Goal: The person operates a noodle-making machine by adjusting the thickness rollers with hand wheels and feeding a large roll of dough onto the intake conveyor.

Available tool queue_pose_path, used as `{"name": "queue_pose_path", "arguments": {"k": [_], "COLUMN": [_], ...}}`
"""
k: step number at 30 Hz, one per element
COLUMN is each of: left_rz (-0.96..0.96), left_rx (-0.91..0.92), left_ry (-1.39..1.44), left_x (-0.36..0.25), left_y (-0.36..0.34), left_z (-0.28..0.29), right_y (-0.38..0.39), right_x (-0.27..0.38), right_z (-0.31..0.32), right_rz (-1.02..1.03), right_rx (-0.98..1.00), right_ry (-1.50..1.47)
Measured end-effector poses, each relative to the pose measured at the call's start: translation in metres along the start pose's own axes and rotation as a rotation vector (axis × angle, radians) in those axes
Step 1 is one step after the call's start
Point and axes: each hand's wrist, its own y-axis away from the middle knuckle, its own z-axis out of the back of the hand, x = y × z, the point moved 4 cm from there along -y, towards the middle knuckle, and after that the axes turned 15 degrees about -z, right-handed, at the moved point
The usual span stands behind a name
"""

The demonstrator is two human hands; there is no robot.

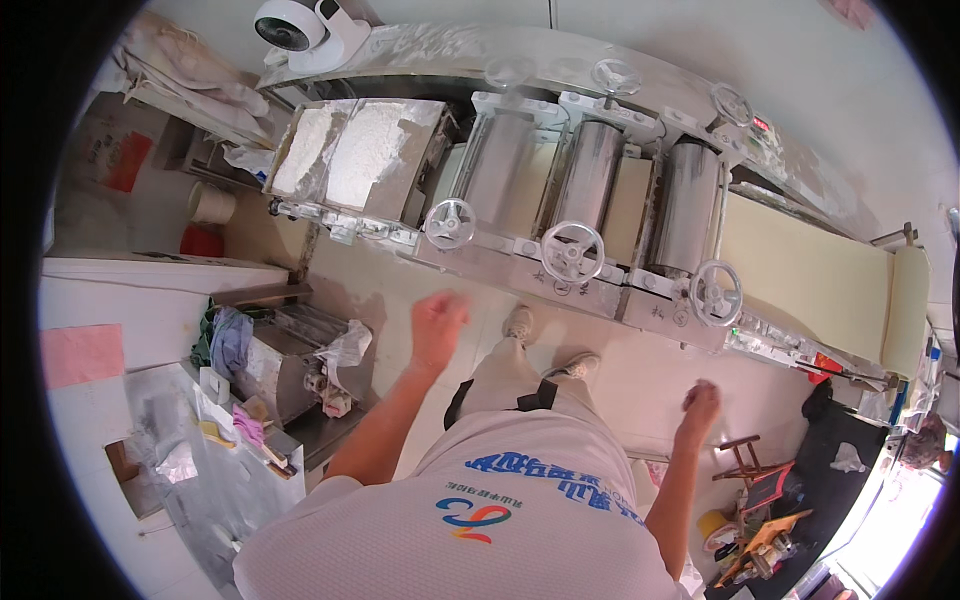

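Observation:
My left hand [440,325] hangs in front of a dough-sheeting machine, below its left handwheel [450,223]. It is smeared by motion, so its fingers cannot be read. Over the floor to the right, my right hand [702,402] is curled into a loose fist with nothing showing in it. It is below the right handwheel [716,293], apart from the machine. Steel rollers [588,180] cross the machine, with a third handwheel [572,252] at the middle. A pale dough sheet [800,260] stretches to a dough roll [907,310] at the right end.
A flour-filled tray [370,150] sits at the machine's left end. A metal machine [290,360] and a cluttered white table [225,460] stand at left. Lower right are a folding chair [765,490] and a yellow bucket [715,527]. A white camera [305,35] is at the upper left.

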Motion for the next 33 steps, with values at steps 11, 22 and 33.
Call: {"name": "queue_pose_path", "arguments": {"k": [11, 22, 33], "left_rz": [-0.250, -0.229, -0.190], "left_rx": [-0.604, -0.593, -0.555], "left_ry": [-0.422, -0.443, -0.354], "left_x": [0.026, 0.074, 0.077], "left_y": [-0.117, -0.134, -0.136], "left_z": [0.040, 0.034, 0.034], "right_y": [0.023, 0.038, 0.037], "right_x": [0.171, 0.165, 0.163], "right_z": [-0.087, -0.091, -0.094], "right_rz": [0.454, 0.974, 1.027], "right_rx": [-0.061, -0.482, -0.476], "right_ry": [-0.208, 0.403, 0.388]}}
